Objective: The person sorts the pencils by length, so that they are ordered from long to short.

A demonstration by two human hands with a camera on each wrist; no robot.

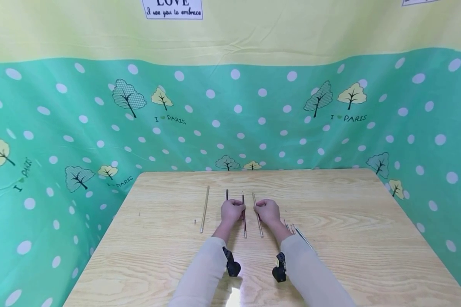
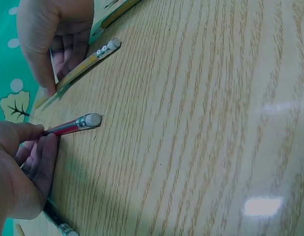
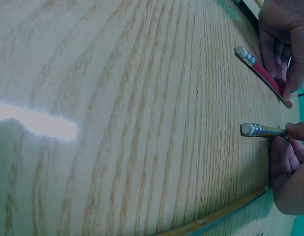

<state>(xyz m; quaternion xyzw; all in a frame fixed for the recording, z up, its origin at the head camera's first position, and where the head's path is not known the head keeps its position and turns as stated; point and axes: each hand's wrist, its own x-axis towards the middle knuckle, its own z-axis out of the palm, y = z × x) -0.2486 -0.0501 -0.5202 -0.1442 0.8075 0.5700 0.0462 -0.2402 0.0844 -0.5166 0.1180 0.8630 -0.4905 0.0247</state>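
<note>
Head view: arms [image 1: 201, 273] [image 1: 315, 273] reaching forward, both hands [image 1: 231, 210] [image 1: 269, 211] pinching pencils [image 1: 244, 224] [image 1: 259, 225].

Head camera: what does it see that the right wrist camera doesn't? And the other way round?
Only the head view: the word LOVE on the curtain, the pale sleeves and black wrist cameras.

Only the right wrist view: a pale mark on the pencil along the bottom edge.

Both: the wooden table, the left hand pinching the red pencil and the right hand pinching the yellow pencil.

Several pencils [image 1: 205, 209] lie spread across a pale wood-grain table [image 1: 150, 264].
</note>
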